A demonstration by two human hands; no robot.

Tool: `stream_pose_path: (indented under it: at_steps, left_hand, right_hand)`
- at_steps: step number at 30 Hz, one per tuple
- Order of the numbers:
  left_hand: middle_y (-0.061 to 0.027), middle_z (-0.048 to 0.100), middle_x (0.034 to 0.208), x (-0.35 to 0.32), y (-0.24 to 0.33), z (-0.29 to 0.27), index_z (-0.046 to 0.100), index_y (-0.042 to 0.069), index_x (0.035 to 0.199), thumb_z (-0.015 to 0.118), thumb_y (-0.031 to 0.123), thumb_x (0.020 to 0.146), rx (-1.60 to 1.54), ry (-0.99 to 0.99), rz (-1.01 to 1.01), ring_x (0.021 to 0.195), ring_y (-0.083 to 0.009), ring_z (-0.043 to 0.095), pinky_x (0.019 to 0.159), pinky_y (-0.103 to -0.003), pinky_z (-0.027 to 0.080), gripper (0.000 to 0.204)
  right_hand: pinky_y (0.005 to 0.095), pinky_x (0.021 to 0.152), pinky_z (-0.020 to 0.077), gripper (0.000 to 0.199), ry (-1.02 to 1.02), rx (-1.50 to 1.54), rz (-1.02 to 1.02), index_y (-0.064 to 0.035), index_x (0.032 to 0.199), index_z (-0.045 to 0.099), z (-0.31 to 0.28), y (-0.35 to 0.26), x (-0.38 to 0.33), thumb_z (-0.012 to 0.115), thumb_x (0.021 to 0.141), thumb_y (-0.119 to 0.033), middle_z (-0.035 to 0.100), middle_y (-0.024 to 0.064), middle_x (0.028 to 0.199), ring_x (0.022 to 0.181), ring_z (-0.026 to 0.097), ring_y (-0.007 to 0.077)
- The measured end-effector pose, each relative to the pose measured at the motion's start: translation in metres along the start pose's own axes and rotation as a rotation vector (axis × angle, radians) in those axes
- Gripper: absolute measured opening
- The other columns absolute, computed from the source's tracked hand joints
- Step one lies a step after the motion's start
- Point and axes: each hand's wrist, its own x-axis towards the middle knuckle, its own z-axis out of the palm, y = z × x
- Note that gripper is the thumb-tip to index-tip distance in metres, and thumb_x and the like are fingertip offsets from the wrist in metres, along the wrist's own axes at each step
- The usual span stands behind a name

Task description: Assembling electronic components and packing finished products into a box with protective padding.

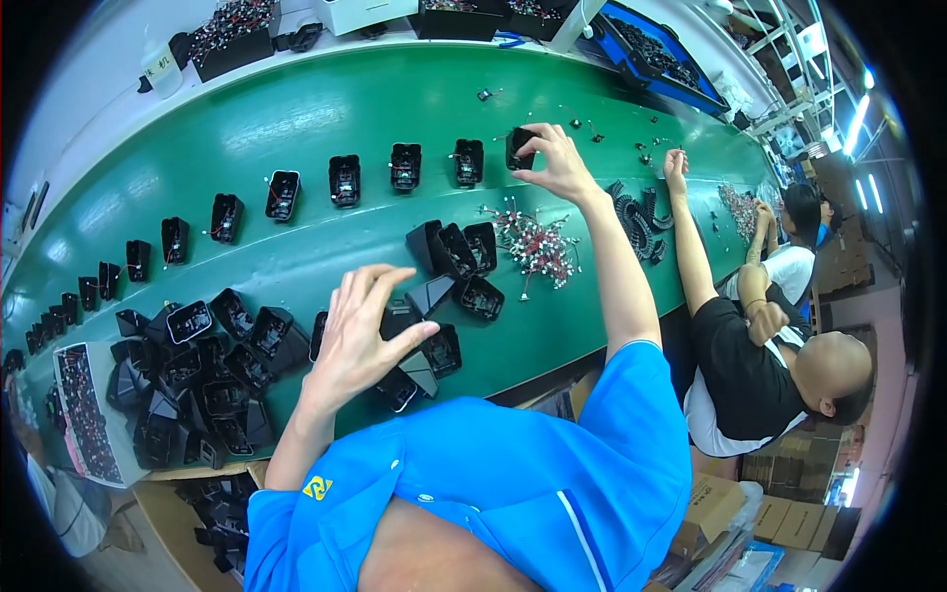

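My right hand [560,166] reaches out over the green bench and grips a black plastic housing [518,153] between thumb and fingers. That housing is at the right end of a curved row of similar open-topped housings, such as this one [469,163], several with small wired parts inside. Nearer to me, my left hand [357,335] has its thumb and fingers spread, with nothing in it. Beside and partly beneath it lies a loose cluster of black housings [480,298]. A heap of small connectors on red and black wires [538,252] sits below my right hand.
A large pile of black housings [222,395] covers the bench at left, beside a white box of small parts [123,434]. Black curved strips [636,222] lie right of my forearm. Co-workers sit along the right, the nearest in a black shirt [745,370]. A blue tray [656,59] stands far back.
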Motion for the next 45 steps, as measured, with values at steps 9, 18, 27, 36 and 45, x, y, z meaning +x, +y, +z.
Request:
stream_pose_path:
  at_steps: [9, 18, 27, 36, 45]
  left_hand:
    - [-0.0143, 0.064, 0.104, 0.000, -0.028, 0.017, 0.057, 0.005, 0.127, 0.072, 0.026, 0.086, 0.044, -0.033, -0.212, 0.091, -0.0314, 0.061, 0.086, -0.040, 0.047, 0.049]
    - [-0.0113, 0.064, 0.092, 0.033, -0.037, -0.002, 0.054, 0.006, 0.131, 0.064, 0.016, 0.091, -0.181, 0.046, -0.393, 0.091, -0.0251, 0.064, 0.077, -0.034, 0.051, 0.042]
    - [-0.0084, 0.060, 0.095, 0.037, -0.040, -0.021, 0.040, 0.013, 0.149, 0.062, 0.009, 0.095, -1.383, 0.535, -0.397, 0.084, -0.0220, 0.062, 0.078, -0.032, 0.054, 0.058]
    - [-0.0141, 0.056, 0.114, 0.024, -0.063, -0.028, 0.044, 0.014, 0.147, 0.066, 0.009, 0.093, -0.819, 0.330, -0.391, 0.102, -0.0249, 0.060, 0.083, -0.033, 0.053, 0.059]
    - [-0.0153, 0.056, 0.122, 0.022, -0.075, -0.012, 0.055, 0.010, 0.138, 0.070, 0.014, 0.091, -0.177, 0.128, -0.360, 0.111, -0.0237, 0.057, 0.096, -0.033, 0.048, 0.049]
  right_hand:
    - [0.0431, 0.111, 0.0362, 0.034, -0.234, -0.099, 0.048, -0.0105, 0.098, 0.071, 0.011, 0.019, 0.010, 0.083, 0.074, -0.031, 0.053, 0.0059, 0.141, 0.129, 0.047, 0.0250]
    - [0.0385, 0.107, 0.0406, 0.035, -0.138, 0.401, 0.234, -0.0147, 0.108, 0.071, -0.013, 0.060, 0.022, 0.082, 0.076, -0.024, 0.056, 0.0068, 0.138, 0.120, 0.052, 0.0221]
    - [0.0291, 0.078, 0.0563, 0.034, -0.321, 0.331, -0.031, -0.0114, 0.116, 0.069, 0.051, 0.119, 0.084, 0.078, 0.083, -0.011, 0.065, 0.0110, 0.115, 0.090, 0.063, 0.0156]
    - [0.0255, 0.060, 0.0582, 0.028, -0.180, 0.653, 0.528, -0.0116, 0.114, 0.069, 0.064, 0.089, 0.166, 0.076, 0.086, -0.014, 0.066, 0.0064, 0.088, 0.069, 0.063, 0.0132]
    - [0.0299, 0.056, 0.0599, 0.022, -0.387, 0.386, 0.635, -0.0107, 0.106, 0.066, 0.080, 0.053, 0.194, 0.072, 0.085, -0.009, 0.067, 0.0081, 0.092, 0.067, 0.062, 0.0175]
